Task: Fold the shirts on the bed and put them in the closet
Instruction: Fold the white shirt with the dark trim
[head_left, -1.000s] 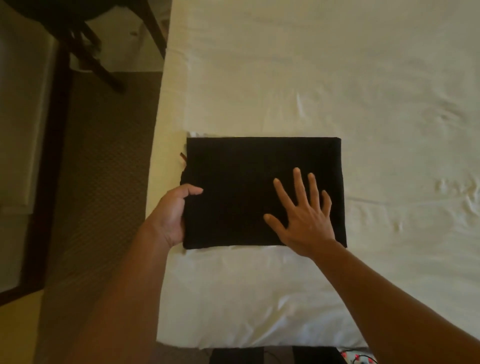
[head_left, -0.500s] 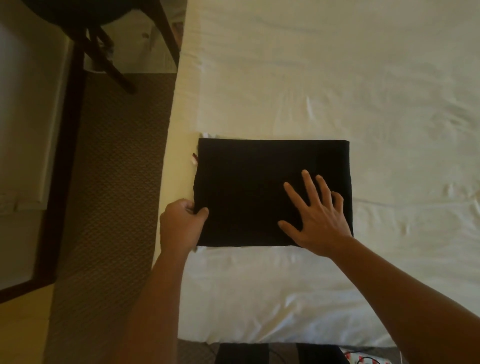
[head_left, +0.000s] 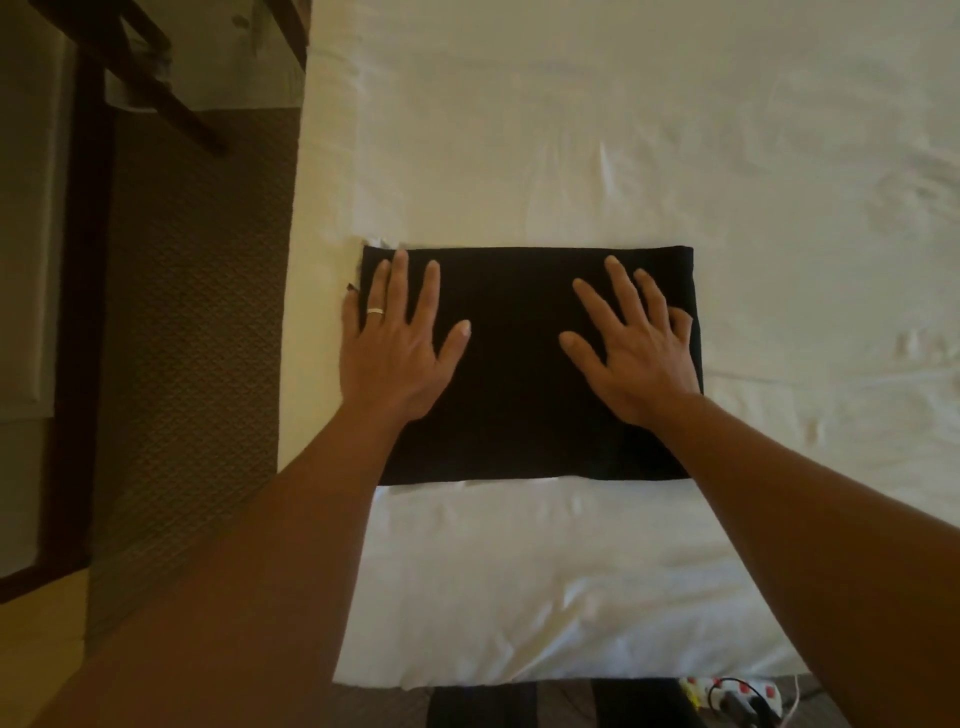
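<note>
A black shirt (head_left: 519, 374), folded into a neat rectangle, lies on the white bed (head_left: 597, 130) near its left edge. My left hand (head_left: 397, 348), with a ring on one finger, lies flat on the shirt's left part, fingers spread and straight. On the shirt's right part my right hand (head_left: 634, 343) presses flat, fingers spread. A small white and dark tag pokes out at the shirt's upper left corner. No closet is in view.
Brown patterned carpet (head_left: 192, 338) runs along the bed's left side. Dark wooden chair legs (head_left: 156, 88) stand at the top left. A power strip with a cable (head_left: 732, 696) lies on the floor at the bottom right, below the bed's near edge.
My left hand let go of the shirt's left edge and moved up onto the shirt, now lying flat. My right hand stays flat on the right part.
</note>
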